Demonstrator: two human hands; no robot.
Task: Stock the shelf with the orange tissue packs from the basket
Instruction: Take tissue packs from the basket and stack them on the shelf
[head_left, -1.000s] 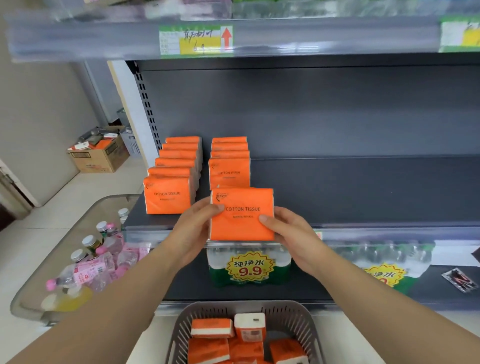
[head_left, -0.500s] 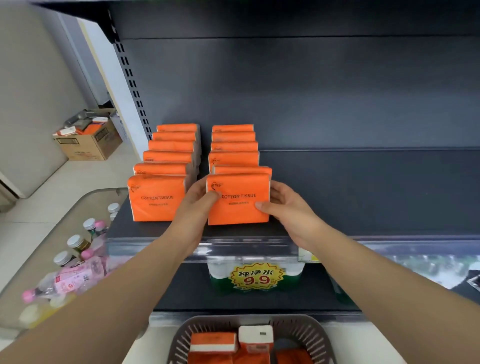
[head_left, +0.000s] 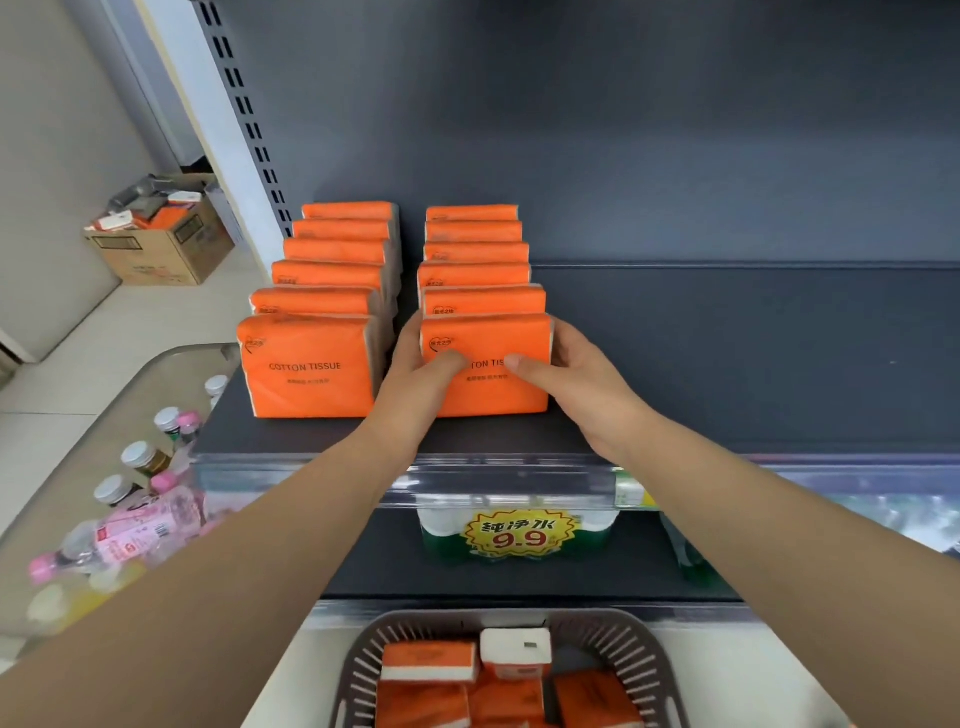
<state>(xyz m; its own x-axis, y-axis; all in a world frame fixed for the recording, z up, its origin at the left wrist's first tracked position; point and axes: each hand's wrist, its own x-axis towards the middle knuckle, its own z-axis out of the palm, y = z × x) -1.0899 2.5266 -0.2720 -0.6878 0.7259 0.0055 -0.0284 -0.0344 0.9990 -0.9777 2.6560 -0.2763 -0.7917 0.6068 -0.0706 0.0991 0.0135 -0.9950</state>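
Observation:
Two rows of upright orange tissue packs stand on the dark shelf (head_left: 727, 364). The front pack of the right row (head_left: 488, 395) rests on the shelf, pressed against the pack behind it. My left hand (head_left: 415, 379) grips its left side with the thumb across the front. My right hand (head_left: 571, 384) grips its right side, thumb on the front as well. The left row's front pack (head_left: 309, 366) stands beside it. Below, the grey slotted basket (head_left: 363, 654) holds several more orange packs (head_left: 431, 665).
The shelf to the right of the rows is bare. A lower shelf holds packs of bottled water with a 9.9 price tag (head_left: 519, 535). A glass-topped bin of bottles (head_left: 135, 509) sits left. A cardboard box (head_left: 161, 239) lies on the floor far left.
Both hands carried the pack from in front of the shelf edge onto the shelf and pushed it back against the right row. The camera moved closer and tilted down.

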